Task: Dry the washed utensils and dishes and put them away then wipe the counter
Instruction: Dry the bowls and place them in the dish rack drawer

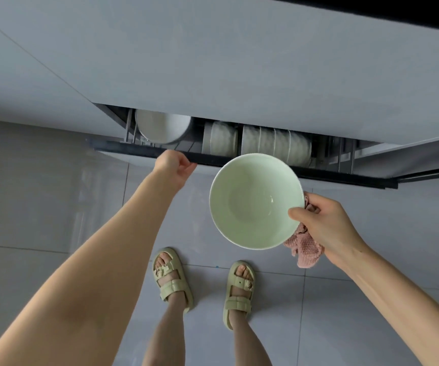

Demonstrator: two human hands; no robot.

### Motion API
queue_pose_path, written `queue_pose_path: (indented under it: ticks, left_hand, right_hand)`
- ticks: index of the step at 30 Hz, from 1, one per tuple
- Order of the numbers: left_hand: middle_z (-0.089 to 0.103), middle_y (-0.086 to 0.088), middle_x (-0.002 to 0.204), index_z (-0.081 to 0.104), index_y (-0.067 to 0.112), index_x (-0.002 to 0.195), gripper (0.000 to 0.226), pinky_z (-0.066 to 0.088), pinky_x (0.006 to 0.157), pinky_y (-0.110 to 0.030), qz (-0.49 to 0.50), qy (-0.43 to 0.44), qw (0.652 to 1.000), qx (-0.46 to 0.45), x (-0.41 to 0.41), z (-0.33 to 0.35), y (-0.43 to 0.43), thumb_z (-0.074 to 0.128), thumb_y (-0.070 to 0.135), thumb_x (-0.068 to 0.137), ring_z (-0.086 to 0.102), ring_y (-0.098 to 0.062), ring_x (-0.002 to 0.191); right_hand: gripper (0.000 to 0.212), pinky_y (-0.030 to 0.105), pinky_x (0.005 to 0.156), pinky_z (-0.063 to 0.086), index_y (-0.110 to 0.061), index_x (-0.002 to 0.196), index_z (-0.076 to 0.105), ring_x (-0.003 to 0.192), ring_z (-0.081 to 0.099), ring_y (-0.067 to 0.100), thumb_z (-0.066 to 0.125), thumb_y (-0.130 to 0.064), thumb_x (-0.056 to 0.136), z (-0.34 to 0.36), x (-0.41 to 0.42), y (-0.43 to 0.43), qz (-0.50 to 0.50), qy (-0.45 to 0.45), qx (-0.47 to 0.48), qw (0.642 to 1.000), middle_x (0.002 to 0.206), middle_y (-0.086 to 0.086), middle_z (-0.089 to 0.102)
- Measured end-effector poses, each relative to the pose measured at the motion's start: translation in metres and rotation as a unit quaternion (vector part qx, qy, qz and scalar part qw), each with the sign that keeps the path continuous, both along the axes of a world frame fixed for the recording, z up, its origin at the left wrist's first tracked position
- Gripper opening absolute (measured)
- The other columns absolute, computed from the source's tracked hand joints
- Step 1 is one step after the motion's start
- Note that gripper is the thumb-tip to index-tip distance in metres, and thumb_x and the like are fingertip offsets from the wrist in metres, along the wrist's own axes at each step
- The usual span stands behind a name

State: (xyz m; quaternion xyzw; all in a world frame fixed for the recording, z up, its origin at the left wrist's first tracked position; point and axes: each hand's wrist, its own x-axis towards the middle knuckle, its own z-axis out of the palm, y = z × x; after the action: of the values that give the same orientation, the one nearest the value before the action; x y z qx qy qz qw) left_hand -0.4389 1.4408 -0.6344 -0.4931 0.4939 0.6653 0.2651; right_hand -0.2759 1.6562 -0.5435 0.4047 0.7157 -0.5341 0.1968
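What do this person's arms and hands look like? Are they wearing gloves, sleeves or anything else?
The left arm and right arm are bare as far as the picture shows, with no sleeves in view. The left hand and right hand wear no gloves, and no ring, watch or bracelet is visible.

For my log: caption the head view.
Left hand grips dish drawer; right hand holds green bowl and pink cloth.
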Motion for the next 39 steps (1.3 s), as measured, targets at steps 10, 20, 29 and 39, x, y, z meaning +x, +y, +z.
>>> queue_pose_path:
  ticks: [10,20,29,39]
  left_hand:
    - [0.042,-0.012,0.079,0.039,0.008,0.065,0.029,0.047,0.097,-0.049,-0.086,-0.106,0.991,0.015,0.072,0.004,-0.050,0.026,-0.017,0.068,0.057,-0.037,0.073]
    - [0.060,-0.027,0.093,0.055,-0.008,0.090,0.020,0.054,0.074,-0.044,-0.169,-0.199,0.965,0.037,0.108,0.017,-0.092,0.037,-0.006,0.082,0.061,-0.038,0.078]
    - [0.067,-0.011,0.094,0.058,0.014,0.109,0.027,0.057,0.061,-0.031,-0.380,0.050,0.882,-0.276,0.032,0.004,-0.146,0.043,0.032,0.096,0.069,-0.026,0.075]
    - [0.047,-0.009,0.071,0.044,0.003,0.079,0.008,0.032,0.059,-0.030,-0.539,0.136,0.732,-0.393,-0.004,-0.069,-0.163,0.046,0.001,0.087,0.044,-0.029,0.070]
  right_hand:
    - [0.013,0.030,0.061,0.033,0.007,0.091,0.065,0.066,0.042,0.018,0.057,0.004,0.080,-0.017,-0.031,-0.032,0.061,0.007,0.000,0.998,0.069,0.013,0.050]
    - [0.015,0.030,0.060,0.029,-0.010,0.074,0.068,0.062,0.038,0.019,0.057,0.001,0.075,-0.069,-0.076,-0.096,0.101,0.024,-0.006,0.995,0.062,0.008,0.046]
    - [0.012,0.029,0.058,0.033,-0.015,0.087,0.067,0.055,0.042,0.016,0.059,-0.008,0.079,-0.108,-0.110,-0.153,0.179,0.030,0.012,0.983,0.059,-0.001,0.051]
    - [0.019,0.029,0.061,0.036,-0.015,0.099,0.049,0.077,0.051,0.020,0.060,-0.015,0.083,-0.146,-0.130,-0.186,0.226,-0.014,0.102,0.969,0.081,-0.004,0.054]
